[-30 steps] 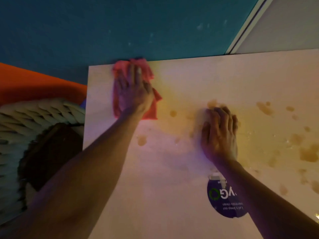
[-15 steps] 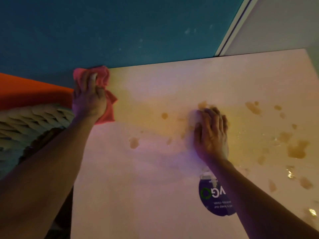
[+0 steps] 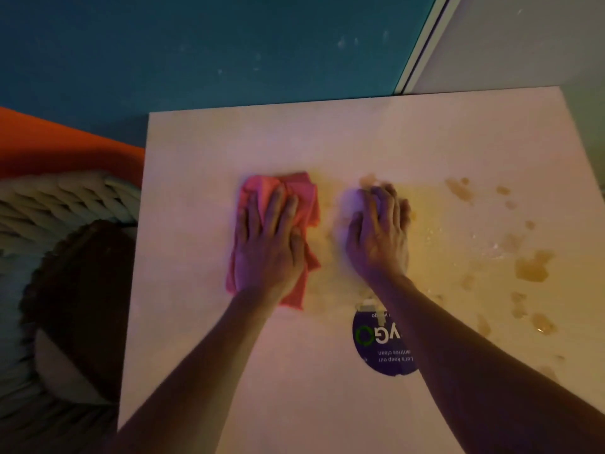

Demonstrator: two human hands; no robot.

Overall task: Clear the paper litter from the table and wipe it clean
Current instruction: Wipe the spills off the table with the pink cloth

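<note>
Table (image 3: 327,404) under left hand (image 3: 266,247) pressing red cloth (image 3: 301,191) flat.

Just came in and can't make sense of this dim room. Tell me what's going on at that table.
A person is wiping a pale square table. The left hand presses flat on a crumpled pink cloth near the table's middle. The right hand rests beside it, fingers curled over something pale and blurred that I cannot identify. Brownish wet stains cover the table's right part, not yet wiped. A round dark purple sticker lies near the right forearm.
</note>
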